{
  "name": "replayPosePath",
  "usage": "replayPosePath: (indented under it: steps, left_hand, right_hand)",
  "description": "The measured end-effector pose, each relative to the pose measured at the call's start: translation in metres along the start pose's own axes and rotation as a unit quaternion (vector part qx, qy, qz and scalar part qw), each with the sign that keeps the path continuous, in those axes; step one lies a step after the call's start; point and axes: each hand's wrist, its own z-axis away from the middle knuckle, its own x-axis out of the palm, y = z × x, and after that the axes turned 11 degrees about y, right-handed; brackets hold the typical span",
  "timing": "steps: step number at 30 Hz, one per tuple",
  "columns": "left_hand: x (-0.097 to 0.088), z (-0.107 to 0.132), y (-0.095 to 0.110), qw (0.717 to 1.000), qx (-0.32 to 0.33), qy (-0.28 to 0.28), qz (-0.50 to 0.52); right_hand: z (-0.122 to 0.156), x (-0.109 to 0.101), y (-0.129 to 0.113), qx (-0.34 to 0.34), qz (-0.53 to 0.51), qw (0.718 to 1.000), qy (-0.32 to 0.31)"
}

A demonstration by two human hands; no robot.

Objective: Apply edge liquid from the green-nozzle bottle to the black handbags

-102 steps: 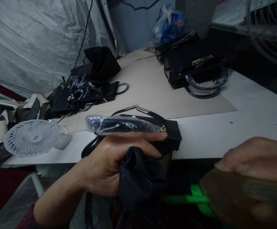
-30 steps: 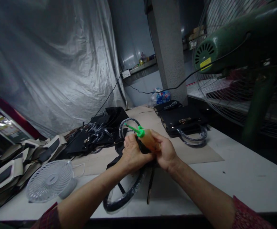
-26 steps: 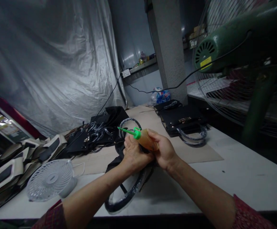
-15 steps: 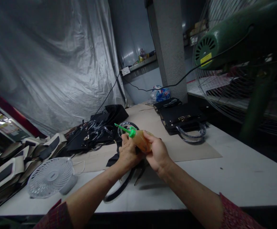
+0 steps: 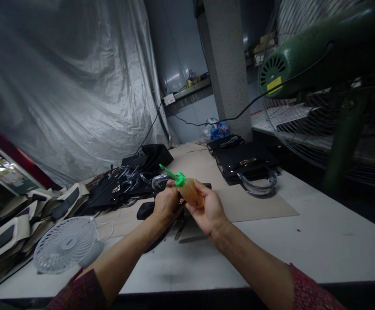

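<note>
My right hand (image 5: 209,211) is closed around a squeeze bottle (image 5: 192,194) of amber liquid, probably glue. Its green cap and long thin nozzle point up and to the left, above my left hand. My left hand (image 5: 167,201) is closed on a black handbag (image 5: 145,210), which it holds over the near part of the table. Much of this bag is hidden behind my hands and forearm. A dark curved strap (image 5: 158,244) and small metal pieces hang beneath it.
Black handbags (image 5: 244,159) with plastic-wrapped handles lie at the right; more black bags (image 5: 106,189) are piled at the left. A small white fan (image 5: 68,243) and beige-and-black bag pieces (image 5: 5,234) sit near left. A large green fan (image 5: 278,69) stands at right.
My left hand has moved slightly left with the handbag, which has turned, so its strap shows less below my forearm. The bottle stays in my right hand and is tilted more upright.
</note>
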Motion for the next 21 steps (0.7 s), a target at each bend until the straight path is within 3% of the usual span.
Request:
replayPosePath:
  steps: [8, 12, 14, 17, 21]
  left_hand:
    - [0.011, 0.002, -0.013, 0.999, 0.024, -0.021, -0.011]
    - [0.002, -0.002, -0.025, 1.000, 0.015, 0.011, -0.001]
    - [-0.014, -0.007, -0.035, 0.999, -0.006, 0.044, 0.004]
    - [-0.052, -0.020, -0.055, 0.997, -0.006, 0.074, 0.021]
    - [-0.107, -0.041, -0.075, 0.994, 0.066, 0.038, 0.073]
  right_hand:
    - [0.008, 0.006, 0.009, 0.021, -0.024, 0.999, 0.032]
    - [0.013, 0.001, -0.005, 0.035, 0.006, 0.999, 0.025]
    - [0.018, -0.007, -0.023, 0.036, 0.018, 0.999, 0.018]
    - [0.028, -0.021, -0.055, 0.028, 0.024, 0.999, 0.002]
    - [0.042, -0.034, -0.079, 0.023, 0.030, 0.999, -0.016]
